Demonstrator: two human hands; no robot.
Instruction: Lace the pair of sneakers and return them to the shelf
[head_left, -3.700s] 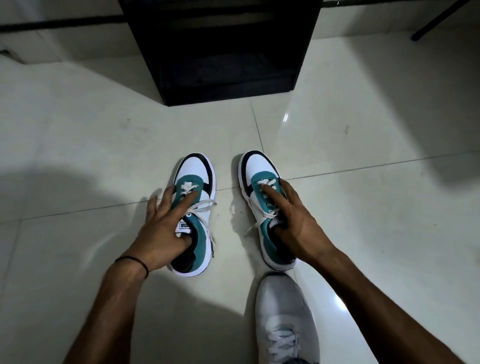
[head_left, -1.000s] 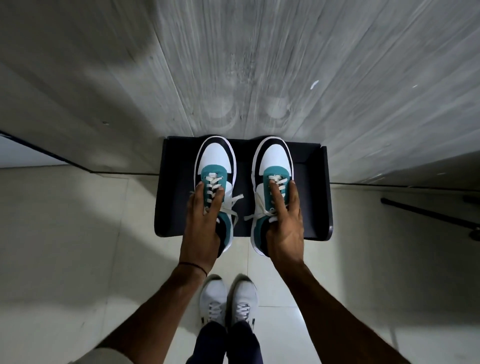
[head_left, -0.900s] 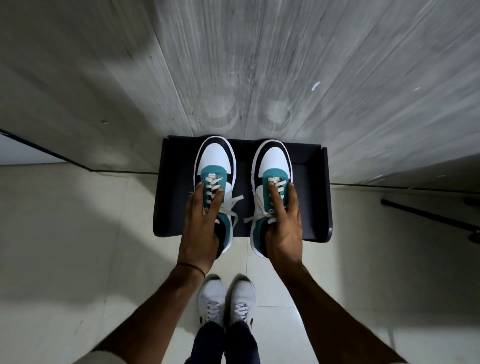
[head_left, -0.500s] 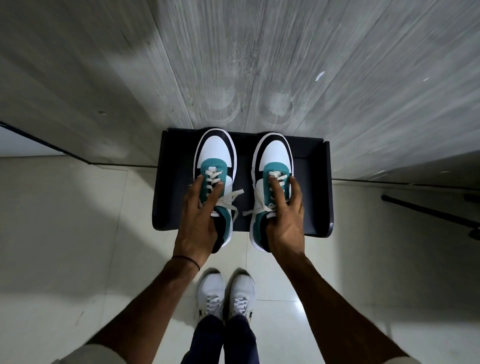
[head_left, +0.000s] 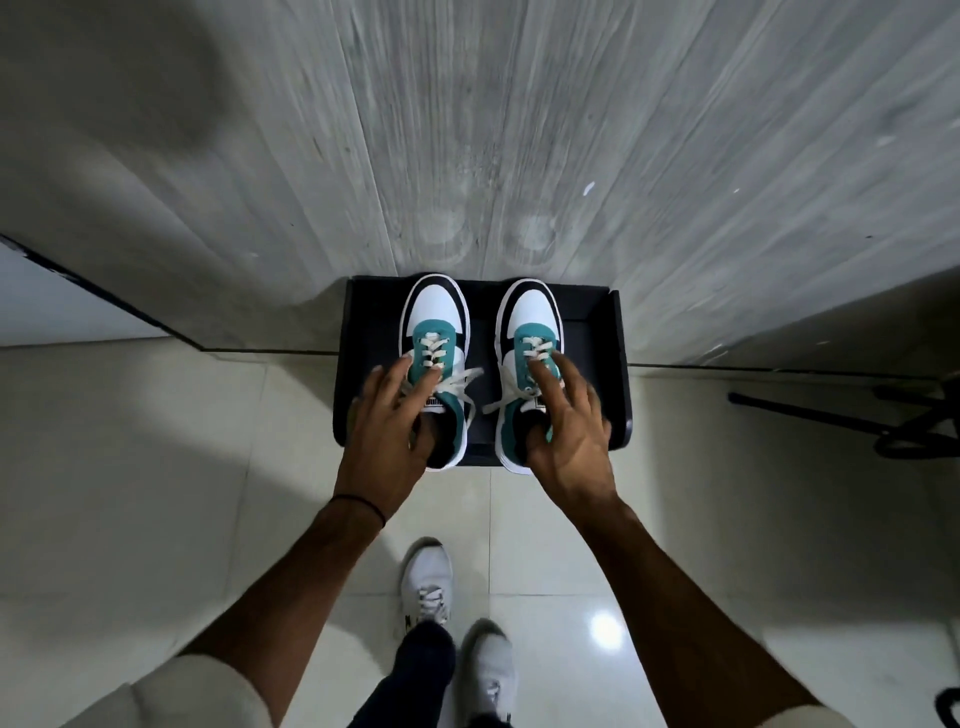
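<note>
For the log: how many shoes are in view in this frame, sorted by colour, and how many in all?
Teal, white and black sneakers: 2, left sneaker and right sneaker, both on the black shelf
White shoes on the person's feet: 2, left foot and right foot
Total: 4

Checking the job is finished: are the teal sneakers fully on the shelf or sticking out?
Sticking out. Both teal sneakers stand upright on the black shelf, toes at the wall, heels overhanging its front edge.

Your view is dim and cool-toned. A glare spot sits on the near floor tile (head_left: 605, 627), soft shadows darken the far left, and wide-angle stretching smears the edges.
</note>
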